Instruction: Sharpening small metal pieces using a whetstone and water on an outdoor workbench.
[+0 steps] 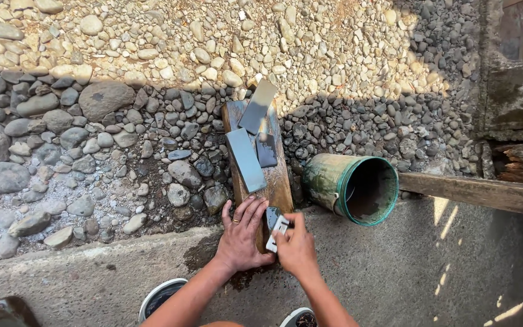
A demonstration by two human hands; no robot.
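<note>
The ground here is a gray concrete slab (394, 266) at the bottom, and past its edge lies a wide bed of round river stones (122, 121). The far stones are bright in the sun. The near ones are dark in the shade.

A brown wooden board (279, 181) lies from the slab out onto the stones. On it sit three flat gray sharpening stones: a long one (246, 159), a small dark one (266, 149) just beside it, and a shiny one (257, 106) at the far end, sticking over the edge of the board.

The left hand (241, 236) lies flat and open, fingers spread, pressing on the near end of the board. The right hand (296, 248) is closed on a small white blade (277, 233), holding it against a small dark stone (272, 216) on the board, right next to the left hand.

A green bucket (334, 181) lies on its side just right of the board, its open mouth facing the person. A wooden plank (479, 192) runs off to the right behind it. There is bare concrete to the right of the hands. Two shoes (161, 297) show at the bottom edge.
</note>
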